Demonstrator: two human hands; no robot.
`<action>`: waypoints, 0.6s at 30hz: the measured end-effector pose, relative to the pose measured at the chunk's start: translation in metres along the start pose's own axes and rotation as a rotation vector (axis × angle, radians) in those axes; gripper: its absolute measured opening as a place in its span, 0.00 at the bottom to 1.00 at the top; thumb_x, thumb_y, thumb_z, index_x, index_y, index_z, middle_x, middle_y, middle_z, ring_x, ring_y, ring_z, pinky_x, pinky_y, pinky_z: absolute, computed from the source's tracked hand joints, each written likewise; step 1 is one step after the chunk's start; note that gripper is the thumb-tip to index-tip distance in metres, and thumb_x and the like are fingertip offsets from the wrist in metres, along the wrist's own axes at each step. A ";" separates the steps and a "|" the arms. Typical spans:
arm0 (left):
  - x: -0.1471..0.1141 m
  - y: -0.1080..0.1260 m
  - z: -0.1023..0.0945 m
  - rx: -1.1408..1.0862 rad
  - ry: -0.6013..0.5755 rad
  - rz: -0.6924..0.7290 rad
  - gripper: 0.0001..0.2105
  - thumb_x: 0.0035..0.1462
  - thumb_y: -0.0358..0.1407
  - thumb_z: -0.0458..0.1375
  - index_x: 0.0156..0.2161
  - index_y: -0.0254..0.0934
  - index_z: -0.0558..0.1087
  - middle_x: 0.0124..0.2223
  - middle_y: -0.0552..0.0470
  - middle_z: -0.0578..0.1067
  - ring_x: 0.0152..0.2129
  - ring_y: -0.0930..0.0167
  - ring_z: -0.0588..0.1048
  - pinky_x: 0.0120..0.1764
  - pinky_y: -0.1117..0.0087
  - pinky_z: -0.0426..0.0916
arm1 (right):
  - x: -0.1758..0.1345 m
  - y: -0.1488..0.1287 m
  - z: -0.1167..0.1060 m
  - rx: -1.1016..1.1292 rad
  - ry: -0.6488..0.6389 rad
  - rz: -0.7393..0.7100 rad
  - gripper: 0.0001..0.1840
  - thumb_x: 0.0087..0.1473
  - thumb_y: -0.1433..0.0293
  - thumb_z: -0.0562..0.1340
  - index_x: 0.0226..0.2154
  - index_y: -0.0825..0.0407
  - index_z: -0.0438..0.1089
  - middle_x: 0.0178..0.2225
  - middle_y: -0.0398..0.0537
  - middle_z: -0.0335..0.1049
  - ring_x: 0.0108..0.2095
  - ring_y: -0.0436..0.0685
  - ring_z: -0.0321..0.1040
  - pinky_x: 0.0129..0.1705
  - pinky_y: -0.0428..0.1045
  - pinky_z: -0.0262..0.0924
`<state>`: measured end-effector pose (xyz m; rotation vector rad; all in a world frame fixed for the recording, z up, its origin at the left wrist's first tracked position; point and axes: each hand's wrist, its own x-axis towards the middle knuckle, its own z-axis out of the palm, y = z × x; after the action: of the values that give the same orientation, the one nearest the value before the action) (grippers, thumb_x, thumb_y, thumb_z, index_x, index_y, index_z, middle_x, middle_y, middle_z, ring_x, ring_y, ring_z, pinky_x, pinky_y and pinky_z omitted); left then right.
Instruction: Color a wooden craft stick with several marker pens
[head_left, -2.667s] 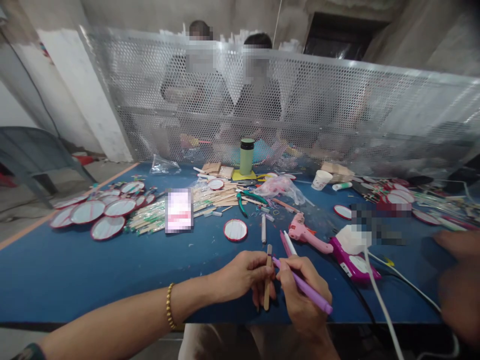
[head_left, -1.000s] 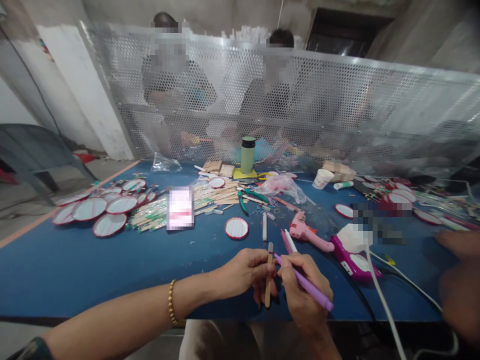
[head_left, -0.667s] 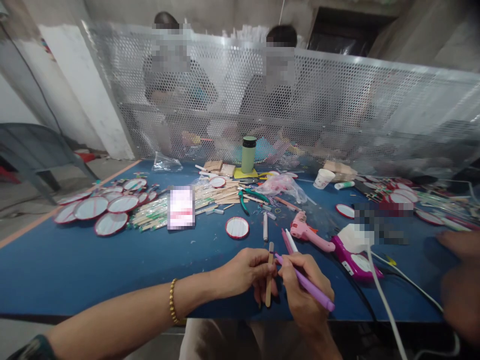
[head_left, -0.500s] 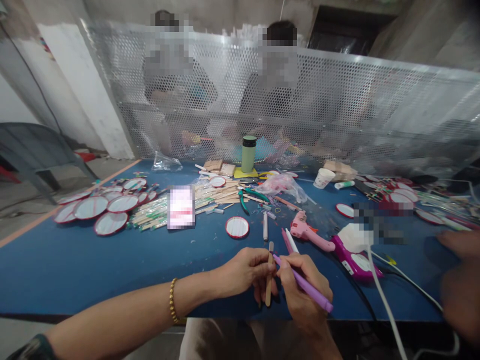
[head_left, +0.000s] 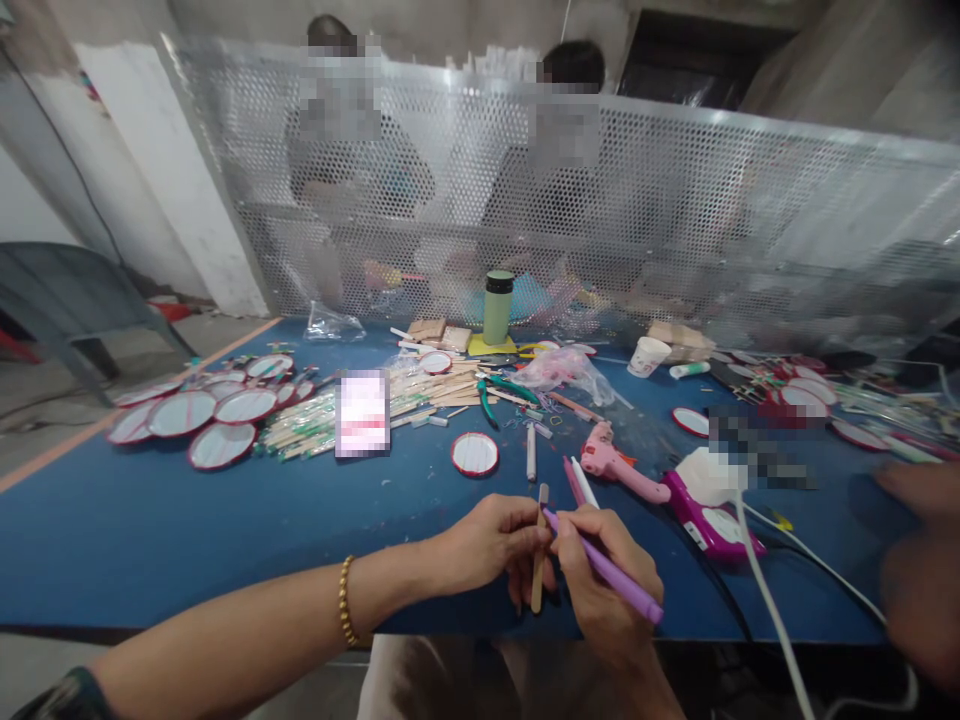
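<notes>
Near the table's front edge, my left hand (head_left: 499,545) pinches a flat wooden craft stick (head_left: 537,578), held roughly upright. The stick's upper end looks greyish. My right hand (head_left: 611,570) is closed round a purple marker pen (head_left: 616,577), its tip against or very close to the stick just above my left fingers. Beyond my hands lie a white marker (head_left: 583,482) and a pink marker (head_left: 574,480). A round white disc with a red rim (head_left: 475,455) rests on the table ahead of my left hand.
A pink glue gun (head_left: 619,465) and a magenta power strip (head_left: 709,525) with cables lie right. Red-rimmed discs (head_left: 180,413) pile up left, near wooden sticks (head_left: 427,390). Green-handled pliers (head_left: 487,402), a green bottle (head_left: 497,310) and a paper cup (head_left: 647,357) stand farther back. Another person's hand (head_left: 926,560) is at right.
The marker's tip and my right hand have shifted very slightly left. My left hand and the craft stick stay almost where they were.
</notes>
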<state>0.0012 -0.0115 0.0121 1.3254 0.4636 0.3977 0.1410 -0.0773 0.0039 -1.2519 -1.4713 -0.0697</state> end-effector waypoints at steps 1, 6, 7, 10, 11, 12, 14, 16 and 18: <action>0.000 0.000 0.000 -0.001 0.000 0.003 0.30 0.49 0.64 0.59 0.31 0.34 0.67 0.23 0.54 0.73 0.14 0.76 0.69 0.20 0.74 0.65 | 0.000 0.000 0.000 -0.004 -0.001 -0.001 0.10 0.59 0.69 0.60 0.27 0.51 0.72 0.20 0.40 0.73 0.18 0.48 0.69 0.22 0.42 0.63; 0.001 -0.004 -0.002 0.005 -0.007 -0.001 0.29 0.50 0.63 0.58 0.31 0.34 0.68 0.23 0.53 0.73 0.15 0.76 0.70 0.20 0.75 0.66 | -0.002 0.003 0.002 -0.018 -0.010 0.011 0.10 0.59 0.68 0.60 0.28 0.51 0.72 0.21 0.41 0.74 0.18 0.48 0.69 0.22 0.42 0.63; 0.001 -0.005 -0.002 0.007 -0.009 0.000 0.29 0.51 0.63 0.58 0.31 0.34 0.68 0.24 0.53 0.73 0.15 0.76 0.70 0.20 0.75 0.66 | -0.002 0.003 0.002 -0.014 -0.007 0.004 0.10 0.59 0.68 0.60 0.28 0.51 0.72 0.22 0.41 0.74 0.18 0.48 0.69 0.22 0.42 0.63; 0.001 -0.006 -0.003 0.011 -0.015 0.002 0.29 0.51 0.63 0.58 0.32 0.34 0.68 0.24 0.53 0.73 0.15 0.75 0.70 0.20 0.74 0.66 | 0.000 0.003 0.002 0.014 0.005 -0.022 0.09 0.59 0.69 0.60 0.28 0.51 0.72 0.21 0.40 0.73 0.19 0.47 0.69 0.23 0.41 0.63; 0.001 -0.006 -0.003 0.014 -0.015 0.002 0.29 0.51 0.63 0.58 0.32 0.34 0.68 0.24 0.53 0.73 0.16 0.75 0.71 0.21 0.74 0.66 | 0.000 0.002 0.002 0.019 0.014 -0.024 0.09 0.59 0.70 0.60 0.27 0.51 0.72 0.21 0.39 0.73 0.19 0.47 0.69 0.23 0.40 0.63; 0.001 -0.007 -0.004 0.015 -0.015 0.002 0.29 0.51 0.63 0.58 0.31 0.34 0.68 0.24 0.52 0.73 0.16 0.75 0.71 0.21 0.74 0.66 | 0.001 0.001 0.002 0.021 0.021 -0.024 0.09 0.59 0.70 0.60 0.27 0.51 0.71 0.21 0.39 0.72 0.19 0.47 0.69 0.24 0.40 0.63; 0.001 -0.007 -0.004 0.007 -0.016 0.001 0.29 0.50 0.63 0.58 0.32 0.34 0.68 0.24 0.52 0.73 0.17 0.74 0.72 0.21 0.74 0.66 | 0.002 0.000 0.001 0.023 0.024 -0.021 0.09 0.59 0.70 0.60 0.27 0.51 0.71 0.20 0.38 0.72 0.18 0.46 0.69 0.23 0.39 0.63; 0.002 -0.007 -0.004 0.006 -0.016 -0.001 0.29 0.50 0.63 0.58 0.32 0.34 0.68 0.25 0.51 0.74 0.17 0.74 0.72 0.21 0.74 0.66 | 0.002 -0.001 0.001 0.020 0.027 -0.020 0.10 0.59 0.71 0.60 0.26 0.51 0.71 0.20 0.39 0.72 0.18 0.46 0.69 0.23 0.39 0.62; 0.001 -0.007 -0.004 0.012 -0.017 -0.002 0.29 0.51 0.63 0.58 0.32 0.34 0.69 0.24 0.51 0.73 0.17 0.74 0.72 0.21 0.74 0.66 | 0.002 0.000 0.001 0.016 0.026 -0.024 0.10 0.59 0.71 0.60 0.26 0.51 0.71 0.20 0.38 0.72 0.18 0.46 0.69 0.23 0.39 0.62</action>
<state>0.0005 -0.0089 0.0049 1.3389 0.4543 0.3824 0.1405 -0.0759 0.0049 -1.2167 -1.4620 -0.0900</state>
